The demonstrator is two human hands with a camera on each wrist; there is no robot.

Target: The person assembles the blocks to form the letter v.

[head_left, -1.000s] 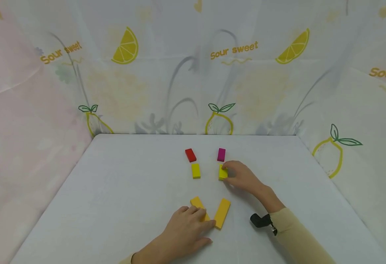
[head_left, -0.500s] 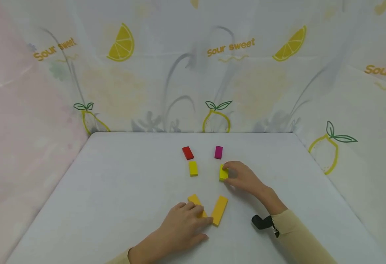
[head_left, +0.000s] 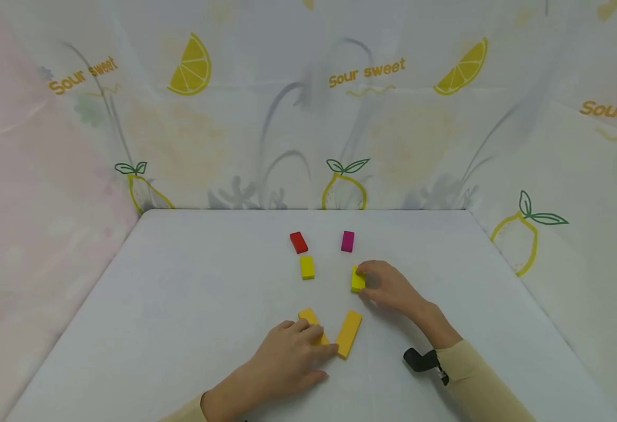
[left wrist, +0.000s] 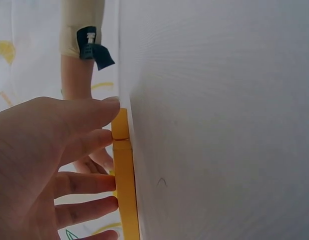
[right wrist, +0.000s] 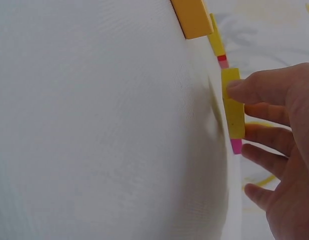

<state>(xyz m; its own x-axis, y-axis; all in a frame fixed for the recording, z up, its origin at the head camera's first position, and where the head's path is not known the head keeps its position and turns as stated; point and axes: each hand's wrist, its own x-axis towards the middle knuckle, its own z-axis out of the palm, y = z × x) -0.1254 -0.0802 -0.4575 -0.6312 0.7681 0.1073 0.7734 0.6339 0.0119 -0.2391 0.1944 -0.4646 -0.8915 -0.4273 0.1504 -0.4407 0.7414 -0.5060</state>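
My right hand [head_left: 393,288] pinches a small yellow block [head_left: 357,282] between thumb and fingers. The right wrist view shows the thumb on the near face of this yellow block [right wrist: 233,117], standing close beside the white tabletop. My left hand [head_left: 286,358] lies with extended fingers over a longer orange block [head_left: 307,314], covering part of it; the fingertips rest on it in the left wrist view. A second orange block [head_left: 349,334] slants just to the right, with the left index fingertip at its near end. The two orange blocks nearly meet at their near ends.
Farther back on the white table [head_left: 192,293] lie another yellow block [head_left: 307,267], a red block [head_left: 298,242] and a purple block [head_left: 348,241]. A printed cloth [head_left: 266,117] hangs behind and at both sides. A black strap [head_left: 421,359] sticks out from the right sleeve.
My right hand has drawn its yellow block slightly toward me and to the right, away from the purple one. My left hand stays on the orange block. The head view has shifted slightly.
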